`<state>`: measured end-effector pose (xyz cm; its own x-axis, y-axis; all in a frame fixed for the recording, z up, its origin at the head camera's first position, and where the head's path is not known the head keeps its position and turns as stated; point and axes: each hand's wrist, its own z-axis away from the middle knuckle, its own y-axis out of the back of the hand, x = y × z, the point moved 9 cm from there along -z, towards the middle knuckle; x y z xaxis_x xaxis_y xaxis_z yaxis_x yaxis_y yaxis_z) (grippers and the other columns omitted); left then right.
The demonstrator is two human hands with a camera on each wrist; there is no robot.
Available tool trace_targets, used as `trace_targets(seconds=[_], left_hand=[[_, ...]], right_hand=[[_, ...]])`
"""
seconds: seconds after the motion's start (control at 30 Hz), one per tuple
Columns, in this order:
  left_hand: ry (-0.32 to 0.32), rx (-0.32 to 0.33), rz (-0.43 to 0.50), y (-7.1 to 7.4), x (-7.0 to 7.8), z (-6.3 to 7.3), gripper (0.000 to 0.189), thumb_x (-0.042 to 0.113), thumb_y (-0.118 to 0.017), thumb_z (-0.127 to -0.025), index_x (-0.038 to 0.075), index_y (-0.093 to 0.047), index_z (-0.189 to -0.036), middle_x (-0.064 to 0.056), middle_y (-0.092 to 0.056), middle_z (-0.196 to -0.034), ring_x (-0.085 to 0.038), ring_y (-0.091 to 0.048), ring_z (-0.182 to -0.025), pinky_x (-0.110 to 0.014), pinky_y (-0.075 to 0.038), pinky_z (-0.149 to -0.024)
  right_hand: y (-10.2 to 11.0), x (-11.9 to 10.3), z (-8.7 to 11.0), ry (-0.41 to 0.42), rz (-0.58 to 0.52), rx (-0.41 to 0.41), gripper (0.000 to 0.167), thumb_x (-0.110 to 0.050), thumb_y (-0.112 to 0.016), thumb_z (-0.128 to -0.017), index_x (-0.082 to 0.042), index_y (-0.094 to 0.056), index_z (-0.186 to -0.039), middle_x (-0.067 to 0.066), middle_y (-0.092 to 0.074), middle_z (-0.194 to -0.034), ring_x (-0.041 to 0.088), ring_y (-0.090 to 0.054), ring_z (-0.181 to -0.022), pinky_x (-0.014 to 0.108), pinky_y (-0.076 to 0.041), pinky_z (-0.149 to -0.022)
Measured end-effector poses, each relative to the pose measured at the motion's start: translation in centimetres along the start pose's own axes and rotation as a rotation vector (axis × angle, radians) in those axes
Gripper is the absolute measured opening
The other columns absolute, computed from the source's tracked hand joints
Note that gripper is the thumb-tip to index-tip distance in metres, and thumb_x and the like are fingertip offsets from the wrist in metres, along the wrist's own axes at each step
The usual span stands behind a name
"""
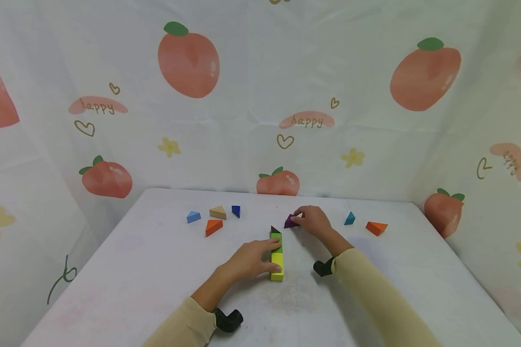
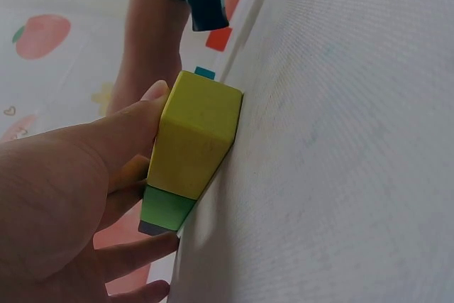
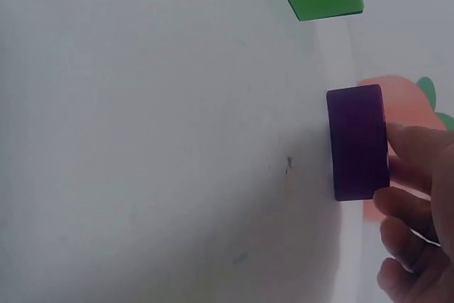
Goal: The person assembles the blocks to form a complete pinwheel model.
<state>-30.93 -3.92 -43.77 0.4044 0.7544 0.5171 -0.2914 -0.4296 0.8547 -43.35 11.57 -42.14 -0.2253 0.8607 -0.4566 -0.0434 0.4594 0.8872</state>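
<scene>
On the white table (image 1: pixel 156 274), the left hand (image 1: pixel 253 258) is resting loosely spread fingers on a yellow block (image 1: pixel 277 276) and the green block (image 1: pixel 278 250) touching its far end, while the right hand (image 1: pixel 313 221) is pinching a purple block (image 3: pixel 358 143) just right of the dark triangular block (image 1: pixel 275 230) beyond the green one.

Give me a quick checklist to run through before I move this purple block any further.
1. Right hand grips the purple triangular block: ok, pinched between thumb and fingers.
2. Left hand on the row: ok, touching the yellow block and green block.
3. Yellow and green blocks lined up: ok, end to end.
4. Dark triangular block at the row's far end: ok.
5. Purple block touching the row: not ok, a gap shows.
6. Purple block lifted off the table: cannot tell.
</scene>
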Motion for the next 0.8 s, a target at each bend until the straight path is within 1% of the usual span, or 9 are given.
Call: trace_targets(seconds=[0.17, 0.33, 0.5, 0.67, 0.8], left_hand=[[0.004, 0.000, 0.005, 0.0, -0.1, 0.0, 0.071, 0.051, -0.071, -0.084, 0.026, -0.047, -0.146, 0.009, -0.040, -0.151, -0.020, -0.039, -0.137, -0.046, -0.038, -0.106], [0.002, 0.003, 0.008, 0.0, 0.0, 0.0, 0.071, 0.051, -0.071, -0.084, 0.026, -0.047, -0.146, 0.009, -0.041, -0.150, -0.020, -0.039, -0.137, -0.046, -0.038, -0.106], [0.006, 0.004, 0.007, -0.1, -0.1, -0.1, 0.070, 0.050, -0.071, -0.084, 0.026, -0.048, -0.146, 0.010, -0.041, -0.150, -0.020, -0.039, -0.137, -0.046, -0.038, -0.106], [0.004, 0.004, 0.001, -0.1, -0.1, -0.1, 0.071, 0.050, -0.071, -0.084, 0.026, -0.047, -0.146, 0.009, -0.041, -0.150, -0.020, -0.039, -0.137, -0.046, -0.039, -0.105], [-0.002, 0.004, -0.001, -0.1, -0.1, -0.1, 0.071, 0.050, -0.071, -0.084, 0.025, -0.047, -0.146, 0.009, -0.041, -0.150, -0.020, -0.039, -0.137, -0.046, -0.038, -0.105]], right_hand=[[-0.3, -0.7, -0.1, 0.030, -0.043, 0.003, 0.023, -0.025, -0.071, -0.091, -0.009, -0.074, -0.107, 0.003, -0.066, -0.090, 0.020, -0.055, -0.081, 0.031, -0.052, -0.072], [-0.8, -0.9, -0.1, 0.050, -0.083, 0.000, 0.025, -0.023, -0.070, -0.092, -0.009, -0.073, -0.112, 0.005, -0.067, -0.100, 0.021, -0.056, -0.089, 0.033, -0.053, -0.079], [-1.2, -1.2, -0.1, 0.065, -0.124, 0.003, 0.027, -0.021, -0.069, -0.093, -0.009, -0.070, -0.117, 0.004, -0.065, -0.099, 0.021, -0.056, -0.089, 0.032, -0.052, -0.078], [-1.4, -1.6, 0.3, 0.069, -0.165, 0.011, 0.027, -0.019, -0.068, -0.093, -0.010, -0.069, -0.118, 0.003, -0.065, -0.098, 0.020, -0.056, -0.090, 0.033, -0.052, -0.080], [-1.6, -1.9, 0.5, 0.062, -0.203, 0.016, 0.027, -0.018, -0.067, -0.094, -0.011, -0.069, -0.119, 0.005, -0.067, -0.106, 0.022, -0.058, -0.097, 0.036, -0.053, -0.085]])
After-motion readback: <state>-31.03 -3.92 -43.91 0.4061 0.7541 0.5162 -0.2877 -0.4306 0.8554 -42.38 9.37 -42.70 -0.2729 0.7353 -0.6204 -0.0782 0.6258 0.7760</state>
